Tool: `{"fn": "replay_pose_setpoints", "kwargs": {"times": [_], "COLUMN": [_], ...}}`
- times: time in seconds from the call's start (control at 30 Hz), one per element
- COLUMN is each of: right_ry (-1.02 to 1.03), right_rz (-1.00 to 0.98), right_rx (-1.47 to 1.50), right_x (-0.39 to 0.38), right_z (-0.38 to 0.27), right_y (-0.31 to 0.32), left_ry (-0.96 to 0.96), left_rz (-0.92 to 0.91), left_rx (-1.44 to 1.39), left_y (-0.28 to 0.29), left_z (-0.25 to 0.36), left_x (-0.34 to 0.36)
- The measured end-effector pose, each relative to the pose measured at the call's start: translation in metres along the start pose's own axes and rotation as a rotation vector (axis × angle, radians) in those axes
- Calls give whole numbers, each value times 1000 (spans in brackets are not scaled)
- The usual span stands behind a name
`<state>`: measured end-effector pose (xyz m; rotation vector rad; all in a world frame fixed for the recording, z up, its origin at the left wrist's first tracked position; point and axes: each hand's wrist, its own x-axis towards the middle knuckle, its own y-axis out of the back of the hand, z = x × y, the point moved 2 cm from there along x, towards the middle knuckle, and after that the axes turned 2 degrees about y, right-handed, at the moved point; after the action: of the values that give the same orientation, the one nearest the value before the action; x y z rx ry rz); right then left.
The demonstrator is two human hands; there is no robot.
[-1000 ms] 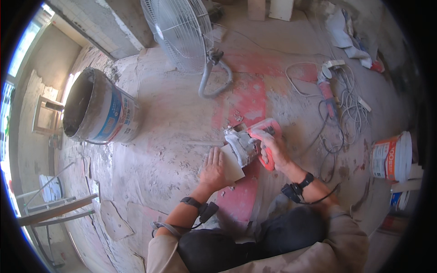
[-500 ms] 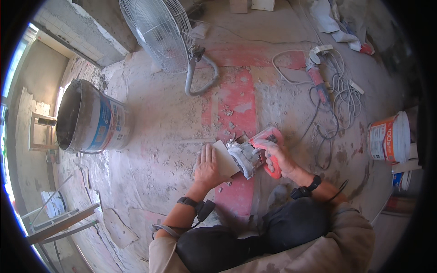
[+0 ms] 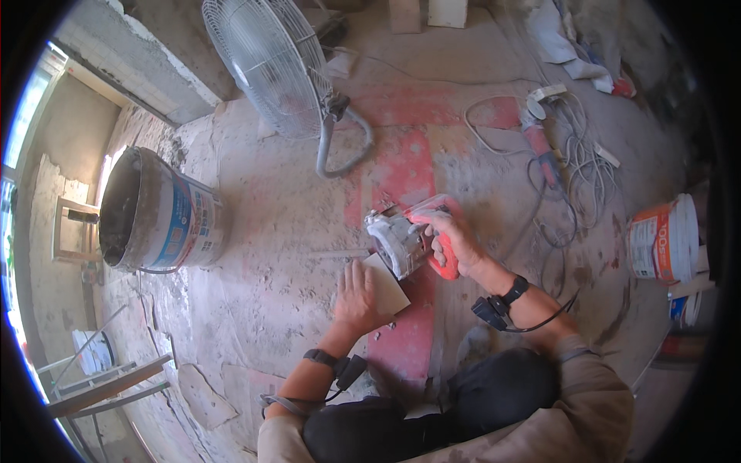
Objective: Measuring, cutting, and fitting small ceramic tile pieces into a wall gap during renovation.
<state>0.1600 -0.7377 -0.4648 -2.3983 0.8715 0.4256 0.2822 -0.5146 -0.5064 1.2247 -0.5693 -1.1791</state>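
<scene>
My left hand (image 3: 355, 299) lies flat with its fingers stretched out, pressing the left side of a pale tile (image 3: 390, 289) on the floor. My right hand (image 3: 457, 245) is wrapped round the red handle of a dusty circular saw (image 3: 399, 241). The saw's grey guard is at the far edge of the tile, just beyond my left fingertips. Its blade is hidden from this side. A narrow pale strip (image 3: 337, 253) lies on the floor to the left of the saw.
A large floor fan (image 3: 270, 65) stands at the far side. To the left is a dirty bucket (image 3: 166, 216); another white and orange bucket (image 3: 662, 239) stands at the right. An angle grinder (image 3: 543, 154) rests beside tangled cable (image 3: 587, 166). Dust covers the floor.
My right hand has moved the circular saw away from me and to the left, toward the tile's far edge. My left hand stays on the tile. The view has shifted slightly.
</scene>
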Motion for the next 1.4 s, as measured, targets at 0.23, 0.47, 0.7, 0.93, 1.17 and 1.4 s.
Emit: {"fn": "replay_pose_setpoints", "kwargs": {"times": [0.23,0.47,0.7,0.93,1.17,1.4], "right_ry": [-268,-158,-60,-55,-333,-389], "right_rz": [230,343,362,223,-598,-938], "right_rx": [379,624,-45,-947,-332,-773], "right_x": [31,54,71,5,-223,-280], "right_z": [-22,-30,-39,-87,-200,-275], "right_y": [17,99,235,20,-402,-604], "left_ry": [-4,360,430,459,677,757], "left_rz": [171,31,231,597,849,797], "left_rx": [-214,-1601,-2496,-2368,-1839,-636], "left_y": [11,82,142,223,389,541], "left_z": [-19,-49,-30,5,43,-11], "left_x": [-2,-46,-133,-230,-326,-427]}}
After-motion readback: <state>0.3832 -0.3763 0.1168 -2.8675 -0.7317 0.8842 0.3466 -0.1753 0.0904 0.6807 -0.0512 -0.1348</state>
